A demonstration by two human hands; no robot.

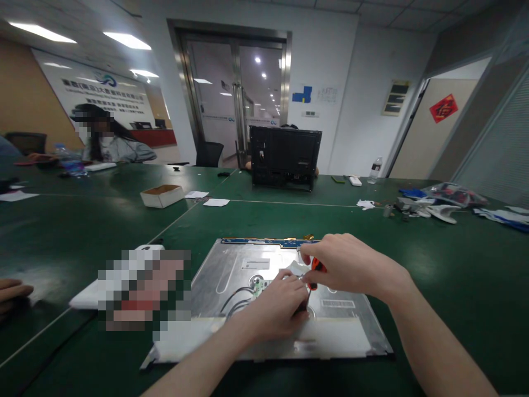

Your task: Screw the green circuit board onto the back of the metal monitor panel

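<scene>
A flat metal display panel lies on the table in front of me, its back side up, with a blue circuit strip along the far edge. My right hand grips a screwdriver by its red-orange handle, shaft pointing down toward the panel. Beside the shaft, my left hand rests on the panel with fingers curled; what they hold, if anything, is hidden. A small green circuit board with dark cables shows just left of that hand. The screwdriver's tip is out of sight.
A white device and a blurred-out item lie left of the panel, near another person's hand. Farther off are an open box, a black monitor casing, bags and scraps, and a seated person.
</scene>
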